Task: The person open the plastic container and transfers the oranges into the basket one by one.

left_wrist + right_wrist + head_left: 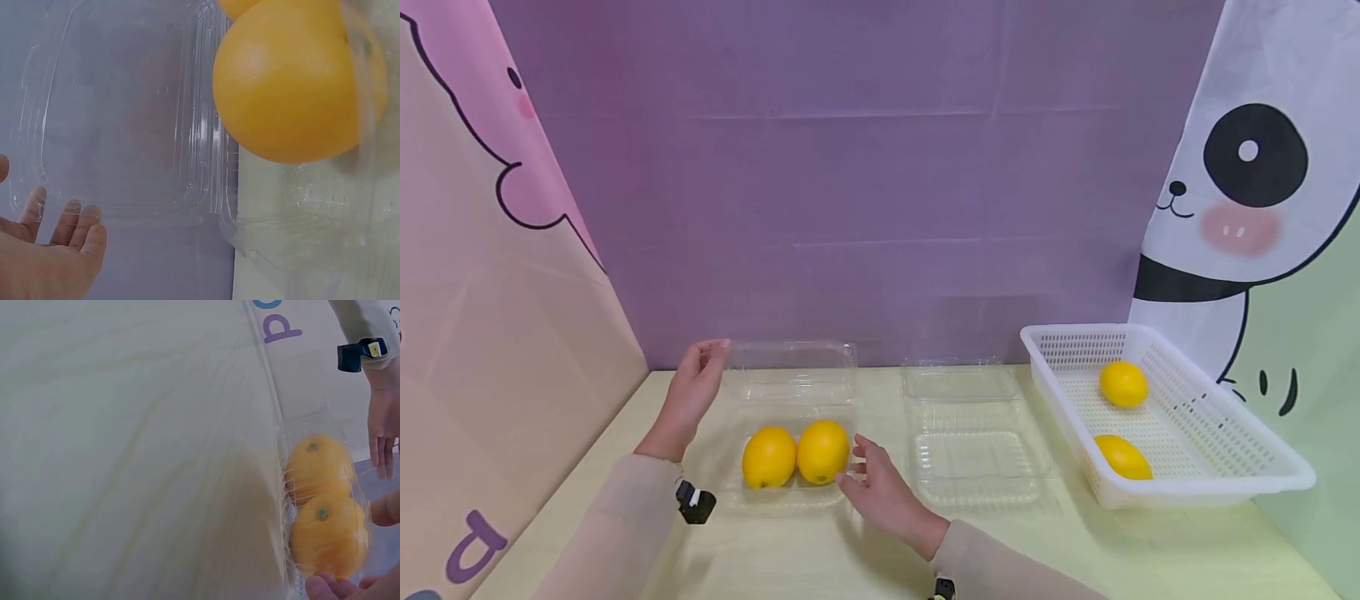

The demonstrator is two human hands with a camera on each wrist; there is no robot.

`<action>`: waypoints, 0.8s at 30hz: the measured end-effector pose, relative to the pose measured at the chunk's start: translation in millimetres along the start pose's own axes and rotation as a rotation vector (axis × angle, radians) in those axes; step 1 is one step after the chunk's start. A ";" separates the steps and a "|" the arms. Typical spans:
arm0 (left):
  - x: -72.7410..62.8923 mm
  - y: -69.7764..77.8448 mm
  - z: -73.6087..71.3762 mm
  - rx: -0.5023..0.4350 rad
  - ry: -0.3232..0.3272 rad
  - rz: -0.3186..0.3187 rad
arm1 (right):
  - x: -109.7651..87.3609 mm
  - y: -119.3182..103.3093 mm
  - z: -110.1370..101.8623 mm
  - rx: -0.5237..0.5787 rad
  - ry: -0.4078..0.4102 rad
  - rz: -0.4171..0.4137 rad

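Note:
Two oranges (797, 454) sit side by side in the base of a clear plastic clamshell box (790, 498), whose hinged lid (793, 367) stands raised at the back. My left hand (696, 387) is at the left edge of that lid. In the left wrist view its fingertips (74, 215) overlap the lid's edge, with the thumb apart from them. My right hand (883, 496) is beside the right-hand orange at the box's right side, fingers loosely bent and the thumb low near the fruit. The right wrist view shows green stem ends on both oranges (328, 531).
A second clear box (973, 454) lies with its lid up, to the right of the first. Further right stands a white perforated basket (1067, 417) with two more oranges (1123, 383) in it. A purple cloth wall (865, 183) closes the table's back edge.

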State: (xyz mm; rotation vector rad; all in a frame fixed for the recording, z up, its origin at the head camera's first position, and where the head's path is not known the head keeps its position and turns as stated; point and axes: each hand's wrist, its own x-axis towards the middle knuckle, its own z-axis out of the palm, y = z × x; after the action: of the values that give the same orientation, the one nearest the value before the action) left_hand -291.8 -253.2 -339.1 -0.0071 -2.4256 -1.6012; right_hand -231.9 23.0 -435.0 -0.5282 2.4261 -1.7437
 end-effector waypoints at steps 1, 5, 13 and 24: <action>0.6 0.2 -0.3 -0.002 0.000 0.002 | -0.2 -0.1 0.0 -0.003 -0.001 0.000; 2.6 1.2 -2.2 0.000 -0.014 0.011 | 0.1 0.9 -0.2 -0.011 -0.002 -0.006; 9.8 2.7 -10.1 -0.037 -0.104 0.017 | 0.8 3.7 0.5 -0.007 -0.005 -0.003; 19.3 -4.0 -15.2 -0.073 -0.195 0.026 | 1.9 6.3 -3.8 0.020 -0.025 0.001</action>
State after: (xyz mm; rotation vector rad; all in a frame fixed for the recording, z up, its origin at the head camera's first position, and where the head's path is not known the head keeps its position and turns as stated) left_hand -308.2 -271.0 -333.2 -0.2163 -2.4944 -1.7518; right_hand -236.2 27.5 -439.4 -0.5438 2.3887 -1.7486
